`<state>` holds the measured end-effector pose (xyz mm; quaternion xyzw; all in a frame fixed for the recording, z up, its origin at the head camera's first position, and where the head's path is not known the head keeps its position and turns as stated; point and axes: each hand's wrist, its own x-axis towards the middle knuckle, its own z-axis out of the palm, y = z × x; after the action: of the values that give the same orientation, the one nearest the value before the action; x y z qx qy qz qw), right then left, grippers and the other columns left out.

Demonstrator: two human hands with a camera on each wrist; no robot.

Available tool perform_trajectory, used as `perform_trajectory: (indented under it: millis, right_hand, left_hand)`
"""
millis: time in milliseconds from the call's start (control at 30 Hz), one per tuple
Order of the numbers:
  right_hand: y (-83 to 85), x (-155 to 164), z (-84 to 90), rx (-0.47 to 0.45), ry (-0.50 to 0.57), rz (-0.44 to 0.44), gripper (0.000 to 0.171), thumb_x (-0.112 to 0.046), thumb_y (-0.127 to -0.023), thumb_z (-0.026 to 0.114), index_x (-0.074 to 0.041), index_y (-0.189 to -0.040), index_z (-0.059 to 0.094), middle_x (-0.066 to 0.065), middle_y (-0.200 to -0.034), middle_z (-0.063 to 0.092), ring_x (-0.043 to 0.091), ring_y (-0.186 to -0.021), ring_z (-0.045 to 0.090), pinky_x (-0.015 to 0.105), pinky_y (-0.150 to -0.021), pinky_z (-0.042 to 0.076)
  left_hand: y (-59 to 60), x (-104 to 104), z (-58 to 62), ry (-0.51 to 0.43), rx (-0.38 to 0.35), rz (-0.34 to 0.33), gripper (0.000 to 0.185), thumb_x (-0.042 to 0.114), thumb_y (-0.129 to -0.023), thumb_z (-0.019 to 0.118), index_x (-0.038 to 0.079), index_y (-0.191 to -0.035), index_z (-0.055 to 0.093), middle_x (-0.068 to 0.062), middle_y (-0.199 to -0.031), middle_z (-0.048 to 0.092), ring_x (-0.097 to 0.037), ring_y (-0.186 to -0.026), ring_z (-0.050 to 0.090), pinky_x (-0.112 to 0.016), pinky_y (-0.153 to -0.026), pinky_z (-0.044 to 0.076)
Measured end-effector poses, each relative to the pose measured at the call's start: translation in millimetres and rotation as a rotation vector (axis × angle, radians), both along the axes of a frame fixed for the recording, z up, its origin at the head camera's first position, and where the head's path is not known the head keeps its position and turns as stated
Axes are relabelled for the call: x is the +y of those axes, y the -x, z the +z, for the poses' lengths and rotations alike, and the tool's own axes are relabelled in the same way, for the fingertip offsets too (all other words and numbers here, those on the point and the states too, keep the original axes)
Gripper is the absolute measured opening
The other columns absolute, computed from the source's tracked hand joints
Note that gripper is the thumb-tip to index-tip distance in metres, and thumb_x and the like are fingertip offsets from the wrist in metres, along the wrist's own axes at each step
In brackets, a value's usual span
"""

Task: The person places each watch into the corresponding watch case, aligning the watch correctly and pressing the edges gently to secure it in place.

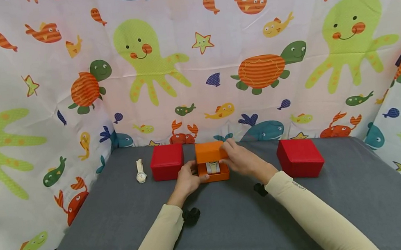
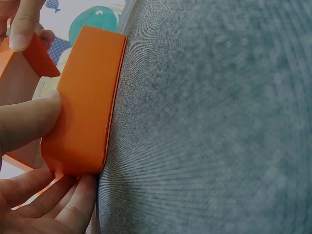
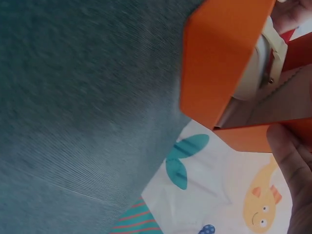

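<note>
Plainly, the grey desk (image 1: pixel 235 236) carries a closed red box (image 1: pixel 300 157) well to the right and another red box (image 1: pixel 167 161) just left of the orange watch box (image 1: pixel 219 177), which stands open. The left hand (image 1: pixel 187 180) grips its base; the right hand (image 1: pixel 243 159) pinches its raised lid (image 1: pixel 209 152). Inside sits a light-strapped wristwatch (image 1: pixel 212 167), so boxing it looks done, the lid apparently left to close; a second wristwatch (image 1: pixel 141 176) lies loose, unboxed.
</note>
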<state>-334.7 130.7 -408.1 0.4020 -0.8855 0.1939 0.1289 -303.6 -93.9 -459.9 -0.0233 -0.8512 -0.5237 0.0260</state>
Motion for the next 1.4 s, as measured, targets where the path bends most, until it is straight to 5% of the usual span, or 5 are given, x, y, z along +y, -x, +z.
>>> perform_trajectory:
  millis: [467,1067,1400]
  right_hand:
    - [-8.0,4.7,-17.9,0.056,-0.011,0.001,0.04,-0.022,-0.085,0.074,-0.012,-0.112,0.046,0.001,-0.1,0.039,0.012,-0.082,0.05,0.023,-0.072,0.051]
    - [-14.3,2.7,-20.1,-0.02,0.029,-0.046,0.044,-0.02,-0.081,0.078,-0.01,-0.115,0.051,0.002,-0.11,0.043,0.014,-0.087,0.051,0.027,-0.079,0.052]
    - [-20.0,4.8,-21.5,-0.075,0.117,-0.107,0.042,-0.021,-0.083,0.076,-0.011,-0.117,0.054,0.004,-0.115,0.046,0.018,-0.089,0.055,0.031,-0.077,0.053]
  left_hand:
    - [1.8,-0.1,1.5,-0.002,-0.068,-0.009,0.071,0.015,-0.076,0.081,0.0,-0.136,0.045,-0.018,-0.131,0.053,-0.031,-0.116,0.056,-0.043,-0.095,0.048]
    - [0.3,1.9,7.2,0.117,-0.036,-0.021,0.066,0.013,-0.078,0.08,-0.003,-0.132,0.046,-0.018,-0.127,0.055,-0.029,-0.113,0.058,-0.04,-0.092,0.049]
    - [-0.6,-0.3,7.5,0.073,-0.089,-0.04,0.067,0.016,-0.079,0.079,-0.001,-0.135,0.045,-0.017,-0.133,0.053,-0.031,-0.116,0.056,-0.043,-0.095,0.048]
